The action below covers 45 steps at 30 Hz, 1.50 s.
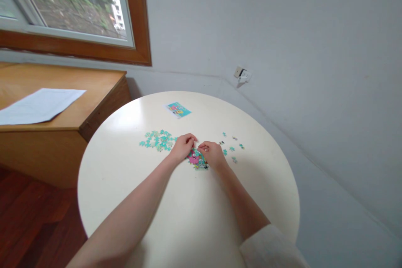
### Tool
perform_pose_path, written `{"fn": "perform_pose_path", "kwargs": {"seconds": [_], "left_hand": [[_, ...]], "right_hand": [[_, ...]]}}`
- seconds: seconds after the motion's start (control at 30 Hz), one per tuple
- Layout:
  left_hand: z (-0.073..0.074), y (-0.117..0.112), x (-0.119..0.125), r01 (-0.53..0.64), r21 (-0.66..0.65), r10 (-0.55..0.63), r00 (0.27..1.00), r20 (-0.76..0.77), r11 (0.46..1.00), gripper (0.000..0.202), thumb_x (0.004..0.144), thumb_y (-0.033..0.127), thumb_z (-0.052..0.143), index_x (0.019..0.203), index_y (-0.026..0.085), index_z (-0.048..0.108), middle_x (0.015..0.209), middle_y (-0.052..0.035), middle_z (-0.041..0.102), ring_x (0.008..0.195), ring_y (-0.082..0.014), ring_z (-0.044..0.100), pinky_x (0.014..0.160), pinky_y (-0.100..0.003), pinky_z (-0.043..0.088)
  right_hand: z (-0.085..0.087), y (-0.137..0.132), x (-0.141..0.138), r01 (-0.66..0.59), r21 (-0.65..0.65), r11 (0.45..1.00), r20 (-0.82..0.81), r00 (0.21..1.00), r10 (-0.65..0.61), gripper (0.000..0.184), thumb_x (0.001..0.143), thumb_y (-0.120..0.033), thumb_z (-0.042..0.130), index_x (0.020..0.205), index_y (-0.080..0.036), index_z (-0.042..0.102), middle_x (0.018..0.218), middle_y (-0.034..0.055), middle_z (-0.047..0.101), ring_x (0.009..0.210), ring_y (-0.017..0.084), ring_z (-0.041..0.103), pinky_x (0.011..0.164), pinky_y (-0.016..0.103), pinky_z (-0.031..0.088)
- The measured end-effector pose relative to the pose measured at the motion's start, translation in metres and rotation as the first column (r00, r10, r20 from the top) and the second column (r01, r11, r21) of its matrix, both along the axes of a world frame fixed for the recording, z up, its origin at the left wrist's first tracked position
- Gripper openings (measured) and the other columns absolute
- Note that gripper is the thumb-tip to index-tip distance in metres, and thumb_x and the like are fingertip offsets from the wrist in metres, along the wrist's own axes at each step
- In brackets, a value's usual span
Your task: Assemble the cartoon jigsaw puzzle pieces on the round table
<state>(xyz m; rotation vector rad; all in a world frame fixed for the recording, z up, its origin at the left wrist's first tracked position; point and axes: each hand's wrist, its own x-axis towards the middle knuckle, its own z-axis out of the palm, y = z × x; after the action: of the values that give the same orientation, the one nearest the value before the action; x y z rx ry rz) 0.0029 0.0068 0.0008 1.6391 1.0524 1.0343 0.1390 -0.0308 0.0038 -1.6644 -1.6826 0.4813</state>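
Observation:
A partly joined jigsaw puzzle [194, 159], with a pink cartoon figure and teal areas, lies flat on the round white table. My left hand [184, 147] is at its upper left edge, fingers curled and thumb and fingertips close together. Opposite it, at the upper right edge, my right hand [213, 153] has its thumb and forefinger pinched. Anything between the fingertips of either hand is too small or hidden to make out. Both hands cover parts of the puzzle. Left of my left hand spreads a pile of loose teal puzzle pieces [158, 140].
Several separate puzzle pieces [231, 148] lie scattered to the right. A picture card [178, 109] rests toward the back of the table [125, 192]. At the left stands a wooden cabinet [103, 88] with a paper sheet [40, 104] on top. A wall socket [241, 73] is behind.

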Motion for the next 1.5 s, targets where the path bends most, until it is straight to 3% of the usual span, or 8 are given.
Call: {"fn": "perform_pose_path", "kwargs": {"seconds": [0.57, 0.87, 1.13, 1.4, 1.5], "left_hand": [[-0.003, 0.001, 0.001, 0.006, 0.006, -0.006, 1.0, 0.01, 1.0, 0.019, 0.073, 0.015, 0.04, 0.073, 0.014, 0.059, 0.05, 0.0044, 0.046, 0.049, -0.0098, 0.044, 0.051, -0.022, 0.034], [-0.002, -0.001, 0.0, 0.049, 0.049, -0.052, 0.997, 0.059, 0.998, 0.015, 0.073, 0.023, 0.046, 0.071, 0.014, 0.058, 0.054, 0.0039, 0.047, 0.052, -0.0093, 0.043, 0.053, -0.022, 0.034], [0.001, -0.004, -0.001, 0.111, 0.091, -0.111, 0.994, 0.002, 0.99, 0.023, 0.073, 0.034, 0.052, 0.065, 0.013, 0.057, 0.054, 0.0029, 0.048, 0.052, -0.009, 0.04, 0.052, -0.023, 0.032], [-0.006, 0.0, -0.001, 0.039, 0.088, -0.039, 0.999, -0.001, 0.995, 0.025, 0.074, 0.037, 0.051, 0.062, 0.015, 0.053, 0.049, 0.005, 0.041, 0.048, -0.009, 0.037, 0.05, -0.023, 0.031], [-0.006, -0.001, -0.002, -0.076, 0.145, 0.081, 0.996, -0.025, 0.986, 0.024, 0.076, 0.036, 0.049, 0.063, 0.016, 0.053, 0.051, 0.0037, 0.045, 0.05, -0.0101, 0.041, 0.051, -0.023, 0.032]], "right_hand": [[0.002, -0.004, -0.002, -0.013, -0.047, 0.999, -0.023, 1.0, 0.012, 0.008, 0.069, -0.015, 0.059, 0.07, -0.019, 0.066, 0.069, 0.0023, 0.07, 0.064, 0.015, 0.064, 0.065, 0.026, 0.048], [0.007, -0.002, 0.003, 0.012, 0.206, 0.979, -0.21, 0.977, 0.032, 0.017, 0.073, -0.029, 0.054, 0.073, -0.016, 0.065, 0.072, 0.0046, 0.069, 0.066, 0.016, 0.061, 0.069, 0.028, 0.048], [-0.001, 0.0, 0.001, 0.044, 0.237, 0.971, -0.318, 0.947, 0.035, 0.02, 0.073, -0.032, 0.053, 0.077, -0.016, 0.065, 0.076, 0.0065, 0.07, 0.071, 0.018, 0.063, 0.072, 0.03, 0.048], [-0.004, 0.003, 0.009, 0.222, 0.302, 0.927, -0.306, 0.944, -0.126, 0.021, 0.075, -0.037, 0.051, 0.076, -0.017, 0.059, 0.069, 0.0027, 0.064, 0.064, 0.015, 0.058, 0.066, 0.027, 0.045], [-0.006, 0.003, 0.012, 0.282, 0.314, 0.907, -0.32, 0.93, -0.178, 0.018, 0.076, -0.035, 0.047, 0.073, -0.019, 0.054, 0.063, -0.0003, 0.059, 0.06, 0.014, 0.055, 0.063, 0.026, 0.042]]}}
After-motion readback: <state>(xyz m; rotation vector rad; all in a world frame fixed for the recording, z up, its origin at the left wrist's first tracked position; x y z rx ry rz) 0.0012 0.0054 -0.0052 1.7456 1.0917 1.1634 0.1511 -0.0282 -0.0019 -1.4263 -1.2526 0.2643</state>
